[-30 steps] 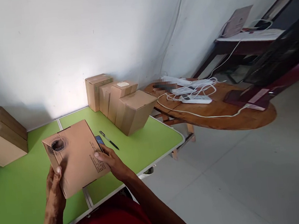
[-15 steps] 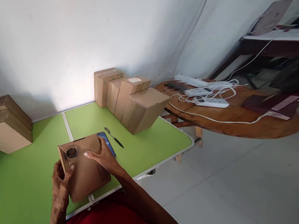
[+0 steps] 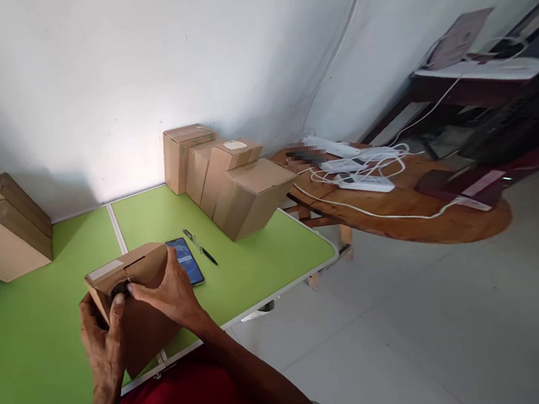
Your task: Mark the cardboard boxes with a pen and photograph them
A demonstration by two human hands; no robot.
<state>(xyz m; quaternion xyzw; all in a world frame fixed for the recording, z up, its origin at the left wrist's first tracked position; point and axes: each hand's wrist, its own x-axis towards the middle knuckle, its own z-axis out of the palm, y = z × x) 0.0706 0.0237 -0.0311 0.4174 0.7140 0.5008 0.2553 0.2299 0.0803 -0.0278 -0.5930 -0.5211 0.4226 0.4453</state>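
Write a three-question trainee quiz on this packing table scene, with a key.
1. True or false: both hands touch the cardboard box.
2. What lies nearest the phone on the green table? A) pen B) scissors C) cup
3. Fill in: the white power strips lie on the round ______ table.

Key
1. True: the left hand grips its near left side, and the right hand lies across its front.
2. A: the pen lies just right of the phone.
3. Wooden: the wooden table.

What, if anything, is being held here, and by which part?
A cardboard box: the left hand grips its near left corner, and the right hand lies across its upper front face.
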